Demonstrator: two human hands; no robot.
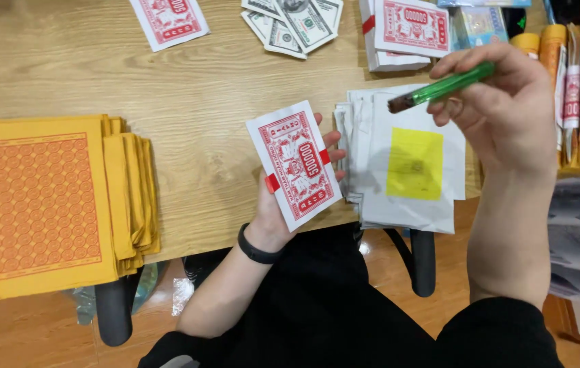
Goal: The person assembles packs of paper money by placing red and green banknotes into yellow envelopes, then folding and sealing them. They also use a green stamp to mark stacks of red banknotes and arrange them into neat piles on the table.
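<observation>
Bare table (201, 102) lies between yellow paper stack (44, 204) and white sheets (405, 170).

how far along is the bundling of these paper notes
Done: one banded red-and-white bundle sits at the table's far edge. In hand: the left hand holds another red-banded bundle, the right hand a green lighter. Left: loose white sheets and the yellow paper stack lie unbanded.
</observation>
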